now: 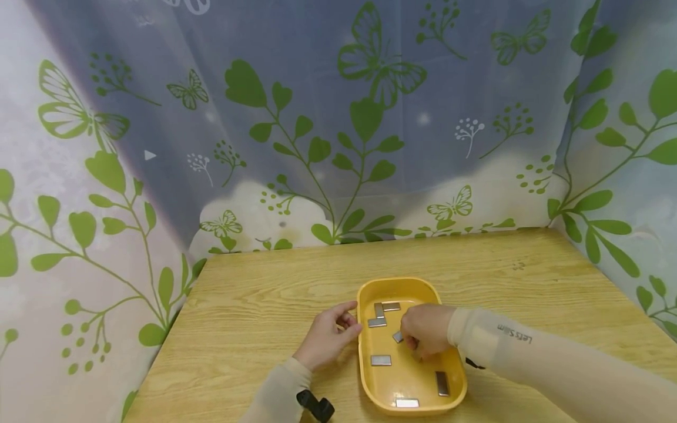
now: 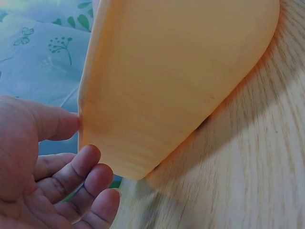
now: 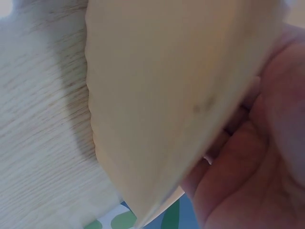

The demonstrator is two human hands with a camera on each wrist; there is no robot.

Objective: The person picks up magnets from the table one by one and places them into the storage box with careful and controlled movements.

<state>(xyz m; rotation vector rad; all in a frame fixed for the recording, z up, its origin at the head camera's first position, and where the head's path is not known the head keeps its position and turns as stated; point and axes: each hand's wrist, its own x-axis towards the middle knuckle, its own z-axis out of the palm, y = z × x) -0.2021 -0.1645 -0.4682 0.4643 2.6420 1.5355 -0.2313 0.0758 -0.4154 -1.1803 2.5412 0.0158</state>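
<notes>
A yellow plastic tray (image 1: 407, 388) with rounded corners stands on the table. Inside lie several small silvery rectangular pieces, among them one in the left middle (image 1: 381, 361) and a dark upright one near the right wall (image 1: 442, 383). My right hand (image 1: 425, 330) reaches over the tray's right wall, fingers curled down inside. Beside those fingers a tilted silvery piece (image 1: 398, 336) is partly covered; whether it is pinched is hidden. At the left wall my left hand (image 1: 325, 338) touches the rim with loosely bent fingers, other fingers (image 2: 86, 183) standing off the wall.
The wood-grain table (image 1: 254, 299) extends around the tray. A patterned curtain (image 1: 317, 147) with leaves and butterflies hangs behind and at both sides. A black strap with a small device (image 1: 315, 405) sits on the left wrist.
</notes>
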